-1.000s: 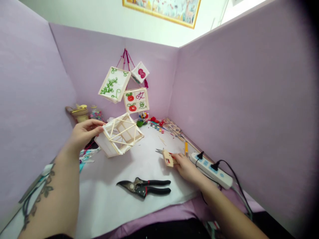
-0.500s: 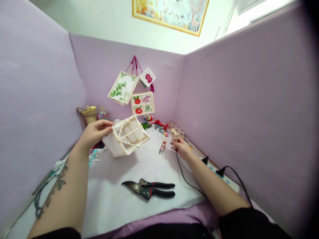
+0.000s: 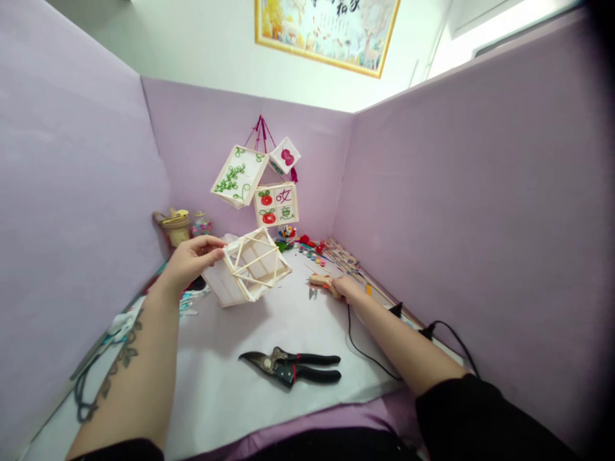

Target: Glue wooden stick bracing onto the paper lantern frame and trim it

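Tilted above the white table, a box-shaped lantern frame [image 3: 254, 266] of thin pale sticks with white panels is held at its upper left corner by my left hand [image 3: 195, 259]. Fingers and thumb pinch the frame's edge. My right hand [image 3: 343, 288] grips a beige hot glue gun [image 3: 323, 280], its nozzle pointing left toward the frame but apart from it. A black cord runs from the gun toward me. Partly behind and below the gun lie small orange-handled thread snips [image 3: 313, 292]. Black-handled pruning shears [image 3: 291, 366] rest on the table nearer to me.
Decorated lanterns [image 3: 276, 205] hang on the lilac back panel [image 3: 202, 128]. Paint pots [image 3: 312, 256] and sticks [image 3: 342, 255] lie at the back right. A power strip [image 3: 427, 333] runs along the right edge. Paper scraps [image 3: 189, 301] and a yellowish pot [image 3: 175, 227] are at left.
My right hand has turned the glue gun from upright to nearly level, nozzle leftward, and moved it lower, over the snips. The lantern frame stays pinched in my left hand, barely shifted.
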The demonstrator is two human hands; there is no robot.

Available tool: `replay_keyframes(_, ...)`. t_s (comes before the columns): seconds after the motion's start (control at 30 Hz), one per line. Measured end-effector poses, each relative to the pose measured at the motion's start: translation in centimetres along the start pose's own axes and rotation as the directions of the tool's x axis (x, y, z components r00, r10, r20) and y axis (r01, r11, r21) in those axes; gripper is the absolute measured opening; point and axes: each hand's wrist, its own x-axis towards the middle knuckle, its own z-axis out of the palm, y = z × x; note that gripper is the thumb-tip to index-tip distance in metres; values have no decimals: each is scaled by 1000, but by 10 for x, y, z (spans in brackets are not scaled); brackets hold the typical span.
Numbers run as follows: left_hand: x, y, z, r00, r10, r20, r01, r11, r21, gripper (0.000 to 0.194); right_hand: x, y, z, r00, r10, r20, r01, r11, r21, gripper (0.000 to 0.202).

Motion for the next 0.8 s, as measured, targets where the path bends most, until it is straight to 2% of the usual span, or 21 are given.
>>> replay_keyframes(0.13,1,-4,-2,1000,-5,23,5,1000,-25,36,-29,-19,1,997,-52,-54,42,985,-169,17)
replay_keyframes(0.2,0,-5,-3,1000,-2,24,3,1000,-17,35,-61,-26,6,990,-133,48,140,969,-204,19)
replay_keyframes(0.23,0,-4,-3,1000,-2,21,2,1000,-11,34,-81,-27,10,968,-189,166,222,953,-206,22)
replay_keyframes(0.27,-1,-4,-3,1000,-3,19,3,1000,-6,34,-102,-28,14,871,-296,392,400,891,-215,34)
replay_keyframes(0.3,-2,-3,-3,1000,-6,17,6,1000,-6,34,-122,-27,19,756,-343,557,523,828,-201,49)
replay_keyframes(0.33,-2,-2,-3,1000,-12,16,12,1000,-10,35,-140,-26,23,684,-341,645,586,783,-209,65)
replay_keyframes(0.37,-3,-1,-3,1000,-22,17,22,1000,-16,35,-155,-25,27,667,-317,675,602,762,-237,74)
replay_keyframes(0.47,-4,0,-2,999,-48,25,49,998,-34,34,-177,-22,39,710,-254,656,566,760,-319,60)
replay_keyframes(0.6,-4,-1,-2,999,-42,10,43,998,-47,32,-170,-11,43,759,-234,607,546,737,-398,49)
replay_keyframes(0.73,-4,-1,-1,998,-62,5,62,997,-56,30,-161,7,27,871,-188,455,439,714,-546,45)
replay_keyframes(0.8,-4,-1,-1,997,-73,12,74,995,-69,30,-161,7,15,897,-174,407,404,697,-592,42)
